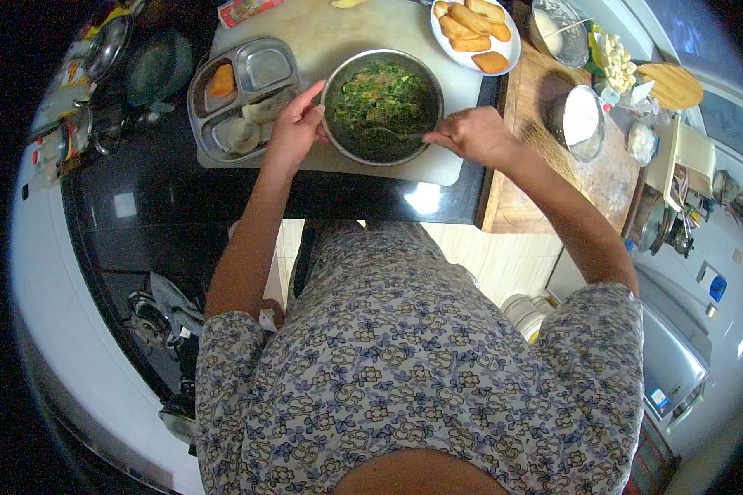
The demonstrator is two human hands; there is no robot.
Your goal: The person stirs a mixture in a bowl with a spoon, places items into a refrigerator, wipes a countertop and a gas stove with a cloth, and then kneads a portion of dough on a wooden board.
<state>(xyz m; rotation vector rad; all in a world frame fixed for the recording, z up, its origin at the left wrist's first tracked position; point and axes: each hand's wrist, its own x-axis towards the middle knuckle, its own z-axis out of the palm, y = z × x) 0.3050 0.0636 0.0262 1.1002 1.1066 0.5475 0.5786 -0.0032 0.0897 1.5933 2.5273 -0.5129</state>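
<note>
My left hand [296,127] grips the left rim of a round metal bowl [382,162], thumb on the near side. Inside lies a chopped green leafy mixture [381,93] flecked with orange-brown bits. My right hand [473,137], above the bowl's right edge, pinches the handle of a metal spoon [402,134], whose end rests in the mixture. Left of the bowl sits a divided metal tray [263,65]. One compartment holds a golden fried piece [221,80]; another holds pale dough-like pieces [243,134], partly behind my left hand.
Bowl and tray stand on a pale cutting board [396,21] over a black counter [347,198]. Fried pieces [470,25] fill a white plate [506,52] at the back. On the wooden board [508,207] to the right are a straw brush [548,151] and a bowl of white powder [582,117].
</note>
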